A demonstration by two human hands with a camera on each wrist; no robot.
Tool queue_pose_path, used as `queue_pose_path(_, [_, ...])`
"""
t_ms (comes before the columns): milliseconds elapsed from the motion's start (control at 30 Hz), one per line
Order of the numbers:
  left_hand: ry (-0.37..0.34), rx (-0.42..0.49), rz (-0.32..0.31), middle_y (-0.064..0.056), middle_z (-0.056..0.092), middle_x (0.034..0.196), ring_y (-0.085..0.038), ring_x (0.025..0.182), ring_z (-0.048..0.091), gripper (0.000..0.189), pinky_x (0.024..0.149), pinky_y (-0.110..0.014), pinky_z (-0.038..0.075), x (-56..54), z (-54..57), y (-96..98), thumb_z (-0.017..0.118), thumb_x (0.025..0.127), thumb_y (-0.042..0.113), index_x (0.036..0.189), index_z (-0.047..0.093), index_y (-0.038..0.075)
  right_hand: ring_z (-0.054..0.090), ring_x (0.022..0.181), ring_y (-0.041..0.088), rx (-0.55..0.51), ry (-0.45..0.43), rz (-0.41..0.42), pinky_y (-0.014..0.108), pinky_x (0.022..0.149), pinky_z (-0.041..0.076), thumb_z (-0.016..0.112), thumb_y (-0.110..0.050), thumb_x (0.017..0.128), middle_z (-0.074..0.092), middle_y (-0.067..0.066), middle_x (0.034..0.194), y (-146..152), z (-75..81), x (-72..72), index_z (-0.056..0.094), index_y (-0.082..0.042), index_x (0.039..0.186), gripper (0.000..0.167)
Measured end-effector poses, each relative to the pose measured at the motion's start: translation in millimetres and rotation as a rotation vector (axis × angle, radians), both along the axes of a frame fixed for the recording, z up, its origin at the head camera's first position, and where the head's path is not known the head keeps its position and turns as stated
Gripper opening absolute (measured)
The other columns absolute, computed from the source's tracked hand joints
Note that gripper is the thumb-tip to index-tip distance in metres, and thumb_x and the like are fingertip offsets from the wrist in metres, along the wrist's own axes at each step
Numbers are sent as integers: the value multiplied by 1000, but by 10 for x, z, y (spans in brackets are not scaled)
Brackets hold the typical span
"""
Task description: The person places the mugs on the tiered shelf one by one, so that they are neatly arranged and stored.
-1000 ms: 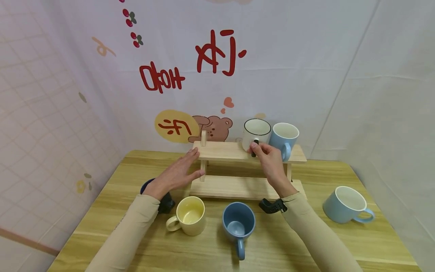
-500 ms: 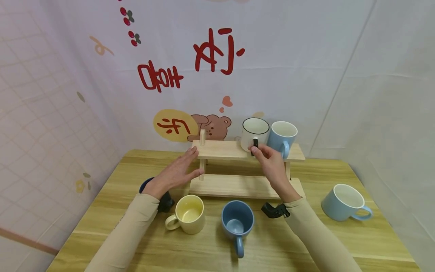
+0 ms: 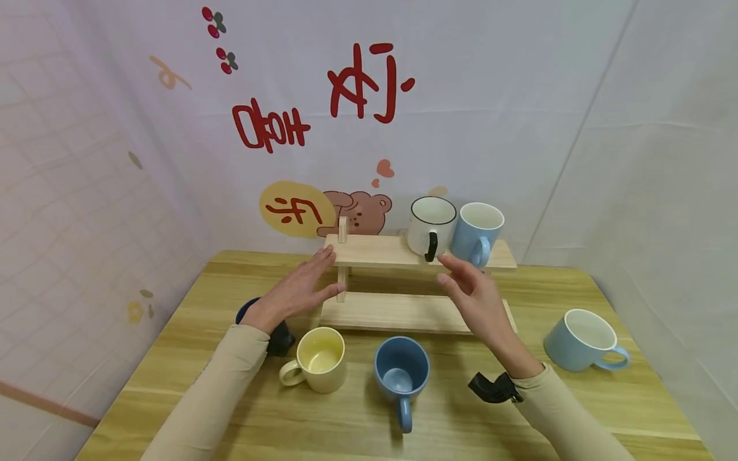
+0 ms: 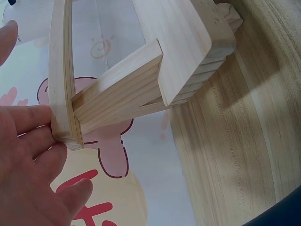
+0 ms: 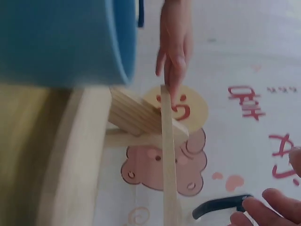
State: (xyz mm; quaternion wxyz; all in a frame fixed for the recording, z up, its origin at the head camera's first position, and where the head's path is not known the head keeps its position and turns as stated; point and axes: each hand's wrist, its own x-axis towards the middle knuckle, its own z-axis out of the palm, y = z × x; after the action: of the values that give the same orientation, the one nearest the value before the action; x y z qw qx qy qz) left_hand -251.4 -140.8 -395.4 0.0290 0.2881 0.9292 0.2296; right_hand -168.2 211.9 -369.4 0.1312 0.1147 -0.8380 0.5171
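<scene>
A white mug (image 3: 428, 225) with a black rim and black handle stands upright on the top tier of a two-tier wooden rack (image 3: 375, 251). Close on its right is a light blue mug (image 3: 477, 225). My right hand (image 3: 478, 298) is in front of these mugs, fingers loosely bent and off the black handle (image 5: 221, 205). With fingers straight, my left hand (image 3: 294, 291) rests its fingertips against the left end of the rack's top board; the left wrist view shows the fingers (image 4: 35, 136) touching that board end.
On the wooden table (image 3: 230, 422), a yellow mug (image 3: 323, 362) and a blue mug (image 3: 401, 368) stand in front of the rack. Another light blue mug (image 3: 582, 342) is at the right. A dark blue mug (image 3: 245, 312) is partly hidden behind my left wrist.
My right hand has let go of the white mug's black handle and drawn back toward the lower right. The white mug stays on the top tier, and my left hand keeps its place.
</scene>
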Motion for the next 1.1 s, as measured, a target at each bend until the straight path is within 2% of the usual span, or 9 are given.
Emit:
queue_pose_path(33, [-1,1,-1,-9,12,173,-28,159,11,85,126,-56,15,-4,5,1,56,104,55,164,24,3,63,123,28,11,9,6,14,96,48,66,-21,104,62,12,143,-1,-7,46,60,-4,143,43])
queue_pose_path(133, [-7,9,-1,-9,12,173,-28,159,11,85,126,-55,15,-18,16,-4,56,104,54,164,25,3,64,123,24,63,17,27,26,100,52,66,-24,104,63,8,141,-9,-22,192,62,-9,142,41])
queue_pose_path(233, [-9,9,2,-10,12,173,-28,159,11,84,126,-55,15,-28,18,-12,57,104,53,164,26,3,60,129,23,82,13,65,37,108,49,66,-24,104,63,4,141,-17,-40,313,62,-11,141,40])
queue_pose_path(300, [-10,6,3,-10,12,173,-29,159,11,84,125,-56,15,-31,13,-18,57,104,53,164,26,2,59,130,24,87,12,91,36,109,48,68,-22,103,63,2,140,-12,-52,385,63,-12,140,39])
queue_pose_path(433, [-18,3,7,-9,12,174,-28,159,11,84,126,-56,14,-34,7,-13,56,104,53,164,25,3,60,129,24,107,1,133,25,106,48,69,-19,102,65,-2,138,35,-91,511,65,-17,138,36])
queue_pose_path(533, [-15,0,6,-9,11,174,-28,159,11,84,126,-57,14,-36,7,-5,56,104,54,164,25,3,61,127,21,134,-3,169,22,104,48,68,-16,102,66,-5,137,80,-128,602,66,-20,137,35])
queue_pose_path(733, [-12,1,0,-8,11,174,-29,159,12,85,125,-57,15,-36,10,-5,56,104,54,164,25,3,60,128,12,143,-34,245,22,106,46,67,-13,102,66,-11,136,145,-185,772,66,-23,139,38])
queue_pose_path(933, [-12,-1,-2,-9,11,174,-29,159,12,85,125,-57,15,-35,3,-2,54,104,55,164,25,3,60,128,12,160,-49,276,24,104,48,66,-13,103,66,-12,137,191,-225,902,65,-27,139,39])
queue_pose_path(1100, [-7,-10,2,-9,12,173,-29,159,12,84,125,-58,16,-32,-5,0,54,105,54,164,25,3,62,127,14,200,-19,370,29,103,51,67,-10,101,67,-6,138,262,-288,963,64,-24,141,43])
